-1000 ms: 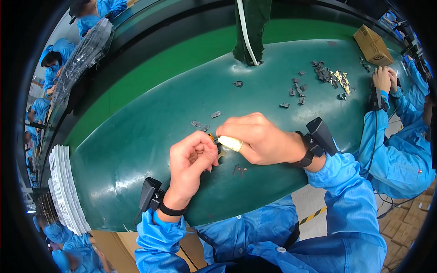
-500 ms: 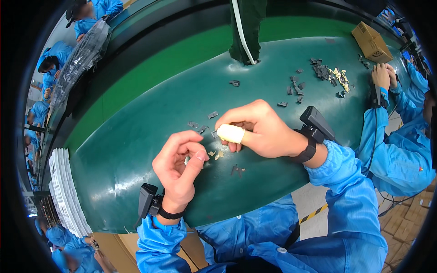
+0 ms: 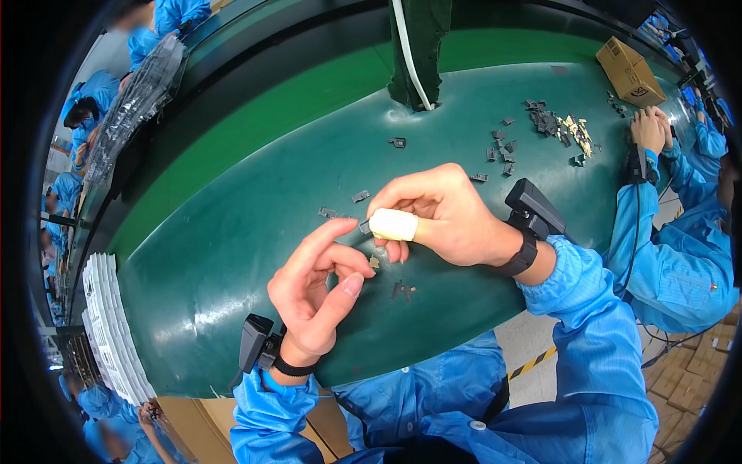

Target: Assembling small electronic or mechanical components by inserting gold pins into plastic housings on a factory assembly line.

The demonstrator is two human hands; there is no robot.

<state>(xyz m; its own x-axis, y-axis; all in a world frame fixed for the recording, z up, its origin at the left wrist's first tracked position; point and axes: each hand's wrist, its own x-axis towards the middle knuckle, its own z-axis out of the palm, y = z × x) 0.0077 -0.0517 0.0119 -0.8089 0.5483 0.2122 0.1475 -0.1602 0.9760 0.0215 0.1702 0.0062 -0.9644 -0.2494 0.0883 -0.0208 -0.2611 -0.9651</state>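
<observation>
My right hand (image 3: 452, 220), with a cream finger cot (image 3: 394, 225) on its thumb, pinches a small dark grey plastic part (image 3: 364, 226) whose end shows past the fingertips. My left hand (image 3: 309, 294) is open, thumb and fingers apart. Its index fingertip reaches close to that part; whether they touch, I cannot tell. Just beyond the left fingers lies a small cream piece (image 3: 374, 263) on the green mat. Thin dark scraps (image 3: 402, 290) lie below my right hand. Farther off are two loose dark parts (image 3: 361, 196) (image 3: 327, 212).
A pile of dark parts (image 3: 545, 120) and cream pieces (image 3: 578, 133) lies at the far right, near an open cardboard box (image 3: 630, 73). A co-worker's hands (image 3: 651, 130) rest beside it. White stacked trays (image 3: 116, 332) stand at the left edge. A post with a white cable (image 3: 410, 54) rises behind.
My left hand has moved right and its index finger has stretched toward the part in my right hand. My right hand has hardly moved and keeps its pinch.
</observation>
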